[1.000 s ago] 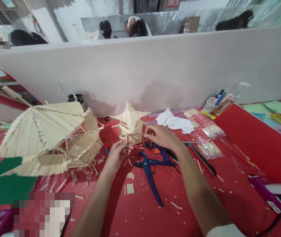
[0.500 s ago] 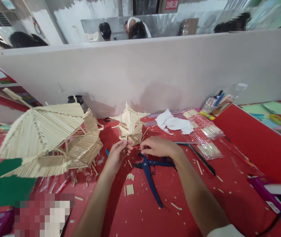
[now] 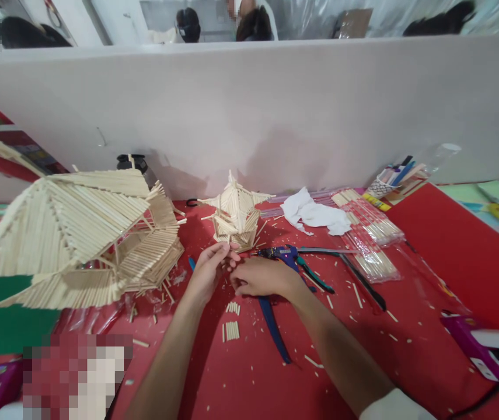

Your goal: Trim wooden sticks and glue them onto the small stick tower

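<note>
My left hand [image 3: 212,267] is closed in a pinch, with the tip of a short wooden stick [image 3: 229,238] showing above the thumb. Close against its fingertips is my right hand [image 3: 260,276], its fingers curled downward; what they hold, if anything, is hidden. Just behind both hands stands a small pavilion model [image 3: 236,213] built of wooden sticks. Under my right hand and wrist lies a blue-handled cutter [image 3: 273,332], partly covered, beside pliers with green handles [image 3: 317,277]. Short cut sticks [image 3: 232,331] lie in two little groups on the red table nearer to me.
A large stick-built pavilion [image 3: 69,233] fills the left side. At the right are a white tissue [image 3: 314,213], bagged sticks [image 3: 369,256], a black-handled tool [image 3: 365,283] and a pen cup [image 3: 383,184]. A pale partition [image 3: 249,105] closes off the back; people sit beyond it.
My right hand has moved left and a little toward me, up to my left hand, now covering part of the blue cutter. The view has tilted slightly downward.
</note>
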`<state>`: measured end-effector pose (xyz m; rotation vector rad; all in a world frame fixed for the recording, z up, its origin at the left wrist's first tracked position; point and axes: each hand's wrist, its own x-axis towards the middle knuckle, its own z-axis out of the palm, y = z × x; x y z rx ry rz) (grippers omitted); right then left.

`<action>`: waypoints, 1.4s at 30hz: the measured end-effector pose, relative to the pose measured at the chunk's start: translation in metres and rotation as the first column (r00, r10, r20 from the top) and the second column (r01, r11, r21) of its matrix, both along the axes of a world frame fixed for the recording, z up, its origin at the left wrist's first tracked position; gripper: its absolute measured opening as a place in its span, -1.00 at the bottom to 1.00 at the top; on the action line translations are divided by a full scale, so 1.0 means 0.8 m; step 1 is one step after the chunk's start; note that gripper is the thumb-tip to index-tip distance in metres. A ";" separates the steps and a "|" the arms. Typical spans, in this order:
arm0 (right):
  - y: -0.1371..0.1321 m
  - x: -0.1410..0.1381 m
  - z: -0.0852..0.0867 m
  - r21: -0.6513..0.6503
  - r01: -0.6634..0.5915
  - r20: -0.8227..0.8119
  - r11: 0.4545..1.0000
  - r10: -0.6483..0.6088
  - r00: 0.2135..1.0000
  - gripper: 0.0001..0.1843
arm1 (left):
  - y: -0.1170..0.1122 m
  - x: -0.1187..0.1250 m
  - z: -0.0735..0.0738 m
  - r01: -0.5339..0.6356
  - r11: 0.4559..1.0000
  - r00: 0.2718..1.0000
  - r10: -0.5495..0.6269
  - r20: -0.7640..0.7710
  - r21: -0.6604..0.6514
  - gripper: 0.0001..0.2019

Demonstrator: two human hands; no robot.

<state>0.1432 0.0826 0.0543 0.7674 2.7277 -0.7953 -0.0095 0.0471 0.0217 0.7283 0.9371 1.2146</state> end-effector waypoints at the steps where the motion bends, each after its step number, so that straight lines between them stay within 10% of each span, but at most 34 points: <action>1: -0.003 -0.003 -0.001 -0.010 -0.013 0.020 1.000 0.013 1.000 -0.91 | 0.000 0.000 0.000 0.000 1.000 1.000 0.000 -0.007 0.003 -0.69; 28: -0.058 -0.037 -0.040 0.286 -0.120 0.003 0.951 0.125 0.992 -0.80 | 0.002 0.003 -0.010 0.011 1.000 1.000 -0.011 -0.008 0.003 -0.68; 42: -0.044 -0.006 0.017 0.170 -0.068 0.117 0.983 0.048 0.992 -0.76 | -0.001 0.000 -0.006 0.013 1.000 1.000 -0.013 0.017 -0.002 -0.66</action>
